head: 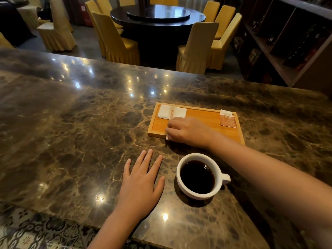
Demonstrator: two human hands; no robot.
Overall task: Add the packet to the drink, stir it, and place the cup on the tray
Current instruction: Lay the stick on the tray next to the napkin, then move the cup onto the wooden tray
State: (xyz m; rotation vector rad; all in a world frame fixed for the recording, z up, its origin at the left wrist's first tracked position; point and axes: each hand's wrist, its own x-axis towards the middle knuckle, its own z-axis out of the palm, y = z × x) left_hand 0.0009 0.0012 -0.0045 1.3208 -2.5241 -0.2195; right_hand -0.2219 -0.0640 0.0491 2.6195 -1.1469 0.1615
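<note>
A white cup (218, 169) of black drink stands on the marble counter, handle to the right, in front of a wooden tray (203, 115). A pink and white packet (228, 118) lies at the tray's right end. A thin pinkish stirring stick (172, 113) rests across a folded white napkin (164, 111) at the tray's left end. My right hand (188, 131) lies over the stick at the tray's front left, fingers curled around it; a pale end pokes out below the fingers. My left hand (142, 182) lies flat on the counter, left of the cup, fingers spread.
The marble counter (80, 123) stretches wide to the left and ends at a near edge by my left wrist. Beyond its far edge stand a round dark table (158, 15) and yellow-covered chairs (118, 42). Dark shelves (287, 42) rise at the right.
</note>
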